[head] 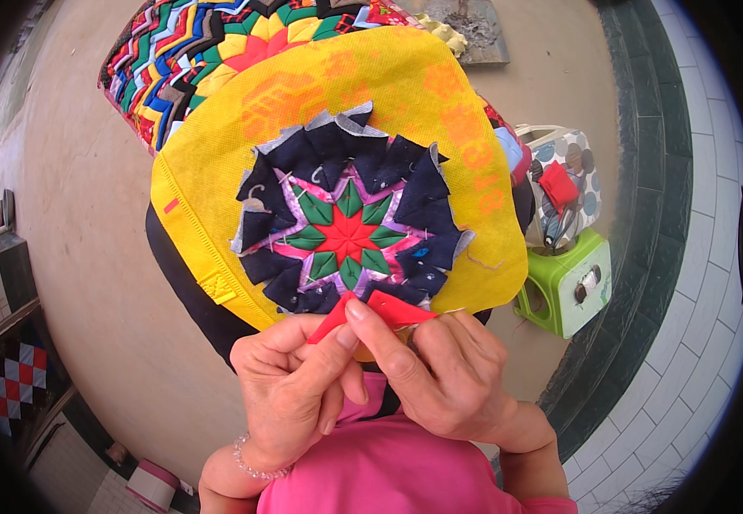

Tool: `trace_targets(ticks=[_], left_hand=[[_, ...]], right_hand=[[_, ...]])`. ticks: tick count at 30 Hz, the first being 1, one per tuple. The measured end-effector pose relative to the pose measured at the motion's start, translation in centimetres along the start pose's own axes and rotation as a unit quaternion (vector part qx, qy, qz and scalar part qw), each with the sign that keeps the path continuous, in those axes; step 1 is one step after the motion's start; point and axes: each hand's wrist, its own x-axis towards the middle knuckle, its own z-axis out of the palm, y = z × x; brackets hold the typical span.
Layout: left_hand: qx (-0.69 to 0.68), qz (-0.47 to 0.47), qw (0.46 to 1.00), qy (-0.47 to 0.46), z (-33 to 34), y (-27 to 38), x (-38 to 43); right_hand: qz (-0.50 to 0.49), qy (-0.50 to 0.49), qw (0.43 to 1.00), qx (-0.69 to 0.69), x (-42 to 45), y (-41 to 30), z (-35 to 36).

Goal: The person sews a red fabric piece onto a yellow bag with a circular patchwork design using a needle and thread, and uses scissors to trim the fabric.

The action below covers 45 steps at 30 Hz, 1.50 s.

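Note:
On my lap lies a yellow woven cloth (204,167) with orange printing. Sewn in its middle is a round patchwork of folded fabric, with a red star center (347,236), green petals (311,207), pink-lilac points and an outer ring of dark navy folds (339,146). At the ring's near edge, my left hand (300,379) pinches the left end of a folded red fabric piece (400,310). My right hand (451,376) has its index fingertip on the fold and its other fingers curled at the right end. A thin pale thread or needle shows by those fingers; which one I cannot tell.
Beyond the yellow cloth lies a multicolored patchwork piece (166,70). To the right, a dotted fabric-covered seat (577,173) carries red cloth (559,185) and scissors, beside a green-and-white plastic stool (567,283). A grey slab (474,32) lies at the top; dark tiled steps (657,141) edge the right.

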Motion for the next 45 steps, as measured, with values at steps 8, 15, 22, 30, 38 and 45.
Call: trace_targets(ticks=[8,15,22,30,38,45], left_hand=[[-0.003,-0.002,1.0,0.003,0.1,0.1,0.0],[0.0,-0.001,1.0,0.005,0.1,0.0,-0.1],[0.002,0.004,1.0,0.001,0.1,0.1,-0.1],[0.046,-0.022,0.998,-0.035,-0.9,0.7,-1.4],[0.091,0.131,0.982,0.104,-4.2,-2.4,-1.4],[-0.016,0.108,0.994,0.024,-3.7,-2.7,0.3]], right_hand=[[-0.001,-0.002,1.0,-0.013,0.1,-0.1,0.0],[0.004,-0.011,1.0,-0.022,0.4,-0.1,-0.3],[0.019,-0.01,1.0,-0.013,0.4,-0.1,-0.2],[0.0,-0.015,0.999,-0.043,0.2,0.2,0.0],[0.002,0.008,0.998,-0.054,0.1,0.1,0.3],[0.01,0.05,0.997,-0.05,-0.2,0.2,1.0]])
